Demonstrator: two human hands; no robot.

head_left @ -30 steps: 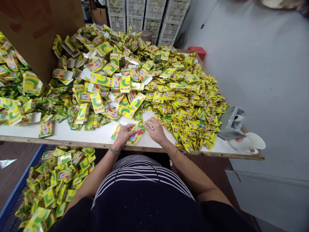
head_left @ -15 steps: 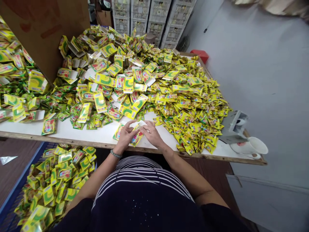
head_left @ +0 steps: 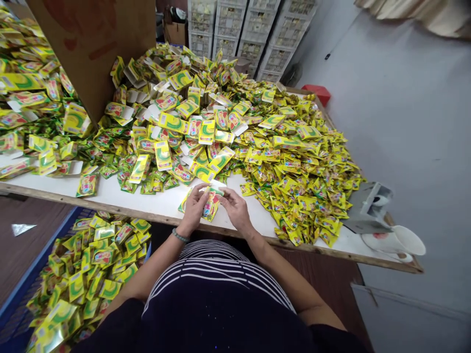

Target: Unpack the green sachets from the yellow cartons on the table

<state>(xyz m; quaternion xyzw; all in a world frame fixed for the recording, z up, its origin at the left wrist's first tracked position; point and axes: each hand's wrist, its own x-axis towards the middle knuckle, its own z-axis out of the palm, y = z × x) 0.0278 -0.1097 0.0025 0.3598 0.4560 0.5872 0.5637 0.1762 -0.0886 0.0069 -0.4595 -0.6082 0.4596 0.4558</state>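
Note:
Near the table's front edge, my left hand (head_left: 194, 208) is closed round the left side of a small yellow-green printed carton (head_left: 211, 203). My right hand (head_left: 236, 209) pinches the carton's upper right corner with thumb and fingers. A white flap (head_left: 218, 184) stands out at the carton's far end. Another yellow-green packet or box lies partly hidden under my left hand. Behind my hands is a heap of cartons (head_left: 172, 122), several with white flaps open. To the right spreads a pile of small yellow sachets (head_left: 305, 181).
A blue crate (head_left: 14, 304) full of cartons stands low at the left. A brown cardboard sheet (head_left: 95, 54) rises at the back left. At the table's right end are a grey metal device (head_left: 368, 208) and a white cup (head_left: 408, 240). White crates (head_left: 228, 24) are stacked behind.
The view has shifted, so the table appears farther right. The carton's printed face now shows more between my hands, and my right fingers have moved to its right corner.

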